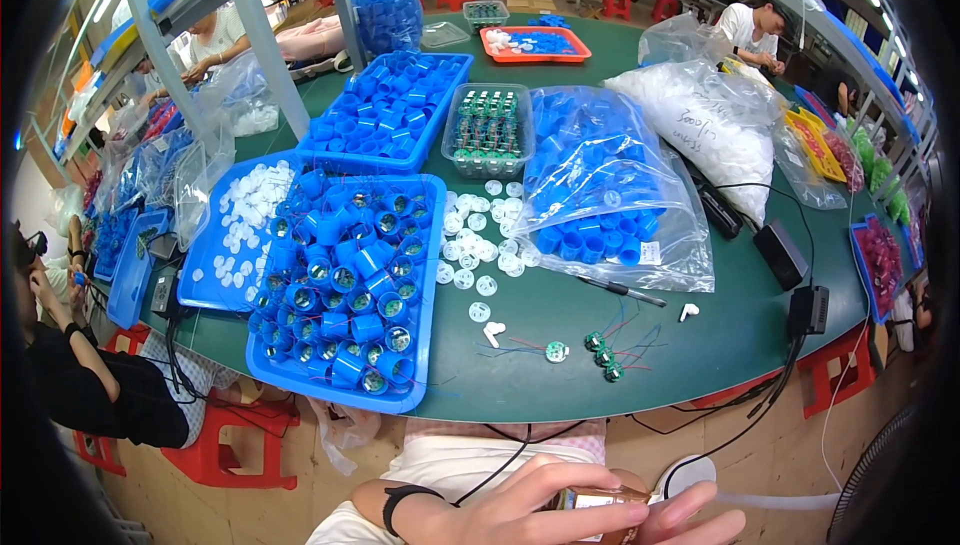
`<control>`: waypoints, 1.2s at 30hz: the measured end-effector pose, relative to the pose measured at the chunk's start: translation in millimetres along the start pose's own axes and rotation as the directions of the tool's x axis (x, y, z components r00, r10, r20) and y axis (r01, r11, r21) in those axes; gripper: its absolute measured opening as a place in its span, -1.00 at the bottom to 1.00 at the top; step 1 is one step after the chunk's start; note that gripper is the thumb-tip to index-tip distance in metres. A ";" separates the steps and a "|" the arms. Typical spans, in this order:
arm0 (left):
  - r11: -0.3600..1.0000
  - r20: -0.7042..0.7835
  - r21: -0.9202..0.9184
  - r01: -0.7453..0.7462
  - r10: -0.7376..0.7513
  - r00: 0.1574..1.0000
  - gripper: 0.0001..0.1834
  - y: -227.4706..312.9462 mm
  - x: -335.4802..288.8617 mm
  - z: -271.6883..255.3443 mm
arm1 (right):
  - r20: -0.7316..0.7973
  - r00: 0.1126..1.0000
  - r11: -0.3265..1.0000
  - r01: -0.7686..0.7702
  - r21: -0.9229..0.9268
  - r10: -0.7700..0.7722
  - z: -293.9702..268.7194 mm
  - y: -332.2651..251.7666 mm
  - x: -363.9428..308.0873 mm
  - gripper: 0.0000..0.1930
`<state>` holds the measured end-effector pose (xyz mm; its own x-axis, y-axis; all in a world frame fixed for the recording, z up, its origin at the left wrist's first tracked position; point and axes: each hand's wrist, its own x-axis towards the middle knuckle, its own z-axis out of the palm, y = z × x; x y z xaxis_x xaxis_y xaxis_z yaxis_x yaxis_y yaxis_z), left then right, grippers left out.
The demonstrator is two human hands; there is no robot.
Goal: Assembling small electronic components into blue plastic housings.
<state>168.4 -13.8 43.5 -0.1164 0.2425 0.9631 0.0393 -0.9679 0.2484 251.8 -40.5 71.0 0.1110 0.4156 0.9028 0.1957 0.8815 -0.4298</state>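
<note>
At the lower edge, in front of my lap, my left hand is closed on a small brown, shiny box-like thing with a pale face; its exact kind does not show. A black band circles the left wrist. Several fingers of my right hand show beside that thing, the rest cut off by the frame, so its grip is unclear. On the green table beyond lie a round circuit board with thin wires, a cluster of green boards, two white earbuds and a black pen.
A blue tray of wired blue cups stands at the table's near left. Behind it are another blue cup tray, a clear box of boards, bagged blue cups and loose clear discs. Black cables and adapters lie right. Co-workers sit around.
</note>
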 end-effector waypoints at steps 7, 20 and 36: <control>0.996 0.266 0.036 0.078 -0.085 0.960 -0.55 4.2 20.2 -18.2 | -0.251 0.967 0.998 -0.041 0.050 0.053 18.1 -2.0 6.4 -0.64; 0.992 0.053 0.077 0.101 -0.105 0.993 -0.60 8.3 10.4 8.2 | -0.112 0.989 0.970 -0.066 0.232 0.094 -0.2 -4.5 6.3 -0.68; 0.998 0.080 0.055 0.006 -0.010 0.997 -0.61 3.5 -5.9 12.0 | -0.421 0.904 0.994 -0.031 0.109 0.074 31.6 -5.5 5.4 -0.67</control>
<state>181.1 -17.8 39.9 -0.0366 0.2570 0.9657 0.0931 -0.9613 0.2593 220.5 -36.0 78.7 0.5253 0.3463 0.7773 0.0848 0.8876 -0.4528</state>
